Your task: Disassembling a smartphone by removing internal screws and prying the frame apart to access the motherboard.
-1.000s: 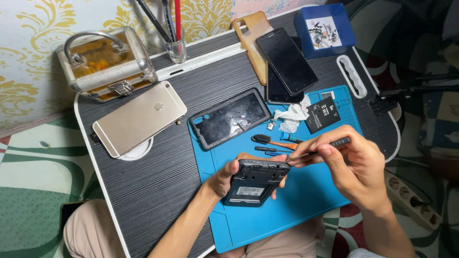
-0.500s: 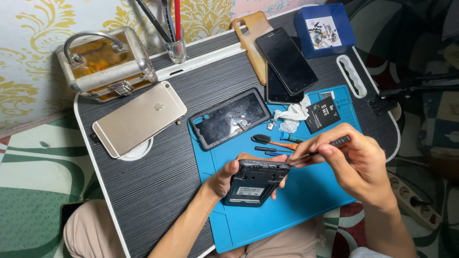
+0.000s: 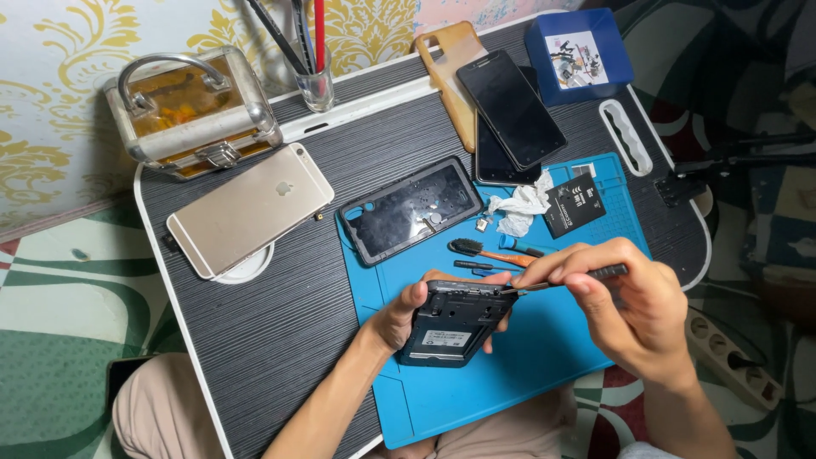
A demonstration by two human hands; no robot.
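Note:
My left hand (image 3: 399, 316) grips a small black phone body (image 3: 450, 323), back side up with its cover off, over the blue work mat (image 3: 476, 399). My right hand (image 3: 629, 306) holds a thin dark-handled tool (image 3: 595, 274) like a pen, its tip touching the phone's upper right edge. Just beyond lie a small brush with an orange handle (image 3: 480, 251), a blue-tipped tool (image 3: 518, 248) and a crumpled white tissue (image 3: 518, 208).
On the dark lap table (image 3: 280, 340) lie a gold phone (image 3: 251, 208) face down, a black phone back shell (image 3: 412, 208), two dark phones (image 3: 510, 110), a black battery (image 3: 574, 204), a blue box (image 3: 578, 55), a metal case (image 3: 191, 110) and a glass of tools (image 3: 316, 81). A power strip (image 3: 731, 357) lies on the floor at right.

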